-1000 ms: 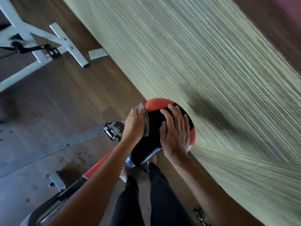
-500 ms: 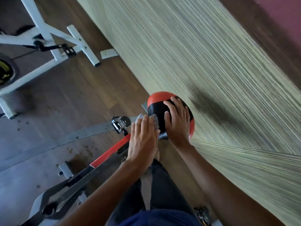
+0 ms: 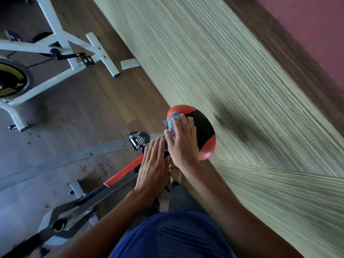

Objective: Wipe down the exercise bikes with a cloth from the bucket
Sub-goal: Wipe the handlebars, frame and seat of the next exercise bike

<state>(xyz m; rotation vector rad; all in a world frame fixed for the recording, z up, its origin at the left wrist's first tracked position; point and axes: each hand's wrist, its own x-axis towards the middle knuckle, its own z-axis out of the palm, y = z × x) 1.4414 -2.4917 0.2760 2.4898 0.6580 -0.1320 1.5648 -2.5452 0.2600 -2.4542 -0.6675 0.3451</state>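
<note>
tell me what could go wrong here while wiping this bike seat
The grey cloth is only pressed under the flat right hand on the rounded red and black bike saddle, so it could slip off the edge. The bare foot stands just below, close to the metal pedal, and might knock against it. The left hand grips nothing, so the saddle may not be steadied.

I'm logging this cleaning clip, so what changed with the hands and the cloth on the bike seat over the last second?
The cloth changed hands. The left hand pressed it on the seat, then drew it toward the nose. Now the right hand presses it flat near the far red edge. The left hand lies flat by the nose, without it. The seat and the white bike stayed put.
</note>
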